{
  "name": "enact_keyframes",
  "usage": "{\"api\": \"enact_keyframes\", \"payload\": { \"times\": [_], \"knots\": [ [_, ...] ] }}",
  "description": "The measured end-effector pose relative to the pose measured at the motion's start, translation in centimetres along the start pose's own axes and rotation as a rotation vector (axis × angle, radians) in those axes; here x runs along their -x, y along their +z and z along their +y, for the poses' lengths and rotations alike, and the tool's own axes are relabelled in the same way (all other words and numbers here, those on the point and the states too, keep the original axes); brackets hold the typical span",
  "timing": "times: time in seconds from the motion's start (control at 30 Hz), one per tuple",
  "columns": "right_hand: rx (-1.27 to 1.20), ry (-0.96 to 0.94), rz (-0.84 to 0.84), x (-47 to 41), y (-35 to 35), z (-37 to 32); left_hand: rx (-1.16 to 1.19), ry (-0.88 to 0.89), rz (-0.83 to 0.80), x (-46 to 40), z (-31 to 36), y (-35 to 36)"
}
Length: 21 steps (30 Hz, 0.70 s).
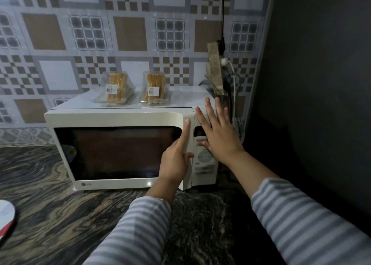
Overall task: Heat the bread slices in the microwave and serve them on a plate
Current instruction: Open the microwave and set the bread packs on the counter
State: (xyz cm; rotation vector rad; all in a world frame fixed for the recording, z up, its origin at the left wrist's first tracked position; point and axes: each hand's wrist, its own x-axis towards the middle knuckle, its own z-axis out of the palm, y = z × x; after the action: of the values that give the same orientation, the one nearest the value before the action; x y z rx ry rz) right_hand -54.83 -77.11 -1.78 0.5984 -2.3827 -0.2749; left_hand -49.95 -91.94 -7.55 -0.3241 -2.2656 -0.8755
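Left hand [176, 160] flat on microwave [120, 120] door edge, index finger extended; right hand [218, 132] spread over control panel [204, 162]; two bread packs [116, 90] on top.

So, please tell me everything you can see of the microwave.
The microwave is a cream-white box with a dark glass door, shut, and a control panel on its right side. It stands on a marbled counter against a tiled wall. Two clear bread packs stand on top. The left hand touches the door edge; the right hand lies over the panel.

Glossy plastic microwave [120, 120]; glossy tiles [128, 33].
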Motion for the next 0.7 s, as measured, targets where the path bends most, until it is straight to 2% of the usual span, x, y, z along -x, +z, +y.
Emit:
{"api": "enact_keyframes", "payload": {
  "times": [0.17, 0.3, 0.37, 0.47, 0.53, 0.6, 0.7],
  "knots": [
    [-0.064, -0.008, -0.044, 0.1, -1.0, -0.2, -0.046, 0.030, -0.066, 1.7, 0.5, -1.4],
    [-0.200, 0.009, -0.111, 0.4, -2.4, -0.2, -0.034, 0.021, -0.181, 2.2, 1.0, -3.1],
    [-0.277, 0.008, -0.112, 0.8, -3.2, -0.3, -0.183, 0.045, -0.097, 2.7, 1.2, -4.3],
    [-0.407, -0.013, -0.049, 1.0, -4.5, -0.5, -0.402, 0.080, 0.186, 2.2, 1.1, -7.0],
    [-0.465, -0.035, -0.027, 0.6, -5.2, -0.7, -0.534, 0.051, 0.310, 0.8, 0.9, -8.7],
    [-0.464, -0.051, -0.027, 0.0, -5.6, -1.1, -0.605, -0.039, 0.269, -0.9, 0.8, -10.1],
    [-0.436, -0.059, -0.058, -0.5, -5.5, -1.8, -0.613, -0.186, 0.043, -2.5, 0.1, -11.0]
  ]
}}
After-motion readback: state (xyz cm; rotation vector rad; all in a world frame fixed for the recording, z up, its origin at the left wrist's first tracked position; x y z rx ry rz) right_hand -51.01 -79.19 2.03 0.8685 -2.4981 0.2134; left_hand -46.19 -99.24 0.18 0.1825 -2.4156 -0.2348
